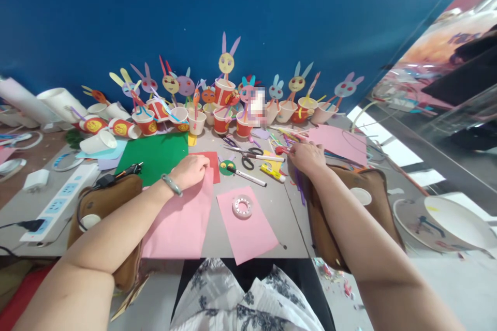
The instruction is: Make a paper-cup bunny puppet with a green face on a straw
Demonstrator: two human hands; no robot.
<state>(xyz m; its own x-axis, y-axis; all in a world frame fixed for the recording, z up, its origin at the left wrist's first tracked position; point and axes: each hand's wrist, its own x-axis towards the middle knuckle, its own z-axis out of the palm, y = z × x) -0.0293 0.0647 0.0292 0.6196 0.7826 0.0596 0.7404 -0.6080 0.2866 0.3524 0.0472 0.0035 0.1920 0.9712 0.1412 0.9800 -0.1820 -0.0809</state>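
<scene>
My left hand rests knuckles-up on the far edge of a large pink paper sheet, fingers curled beside a red paper piece; a bracelet sits on that wrist. My right hand reaches to the right side of the table, fingers closed round a red-tipped object among coloured paper strips. Between the hands lie black scissors, a marker pen, a yellow glue stick and a round green paper face. A tape roll sits on a smaller pink sheet.
Several paper-cup rabbits with coloured ears line the back of the table against a blue wall. A green sheet lies left of centre, a white power strip further left. Brown bags flank both arms. Paper plates lie at the right.
</scene>
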